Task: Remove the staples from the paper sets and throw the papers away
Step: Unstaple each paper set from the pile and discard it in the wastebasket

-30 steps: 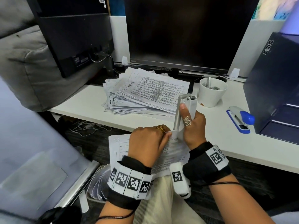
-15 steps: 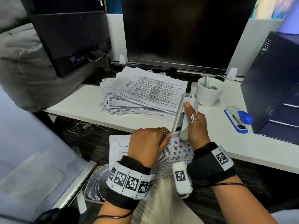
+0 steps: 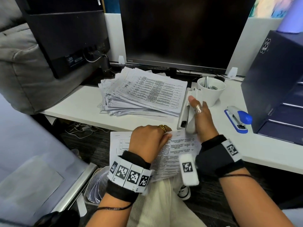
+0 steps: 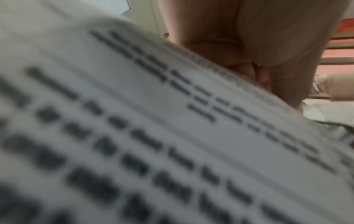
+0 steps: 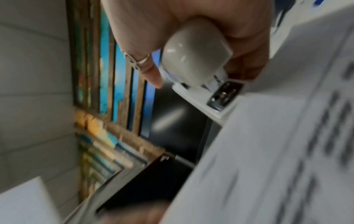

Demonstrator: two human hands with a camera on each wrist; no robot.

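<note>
Right hand (image 3: 203,122) grips one stapler (image 3: 186,110); left hand (image 3: 147,141) one paper set (image 3: 177,153).

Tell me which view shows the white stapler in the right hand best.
The head view: the white stapler shows at full length in the right hand. The right wrist view shows only its blurred rounded end and metal mouth; the left wrist view shows none of it.

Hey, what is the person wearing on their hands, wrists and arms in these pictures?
The left hand wears stacked gold rings; the right hand wears an ornate silver ring. Both wrists carry black fabric wraps with white blocks printed with square black-and-white markers. A white camera unit sits on the right wrap. A thin dark cord circles each forearm.
</note>
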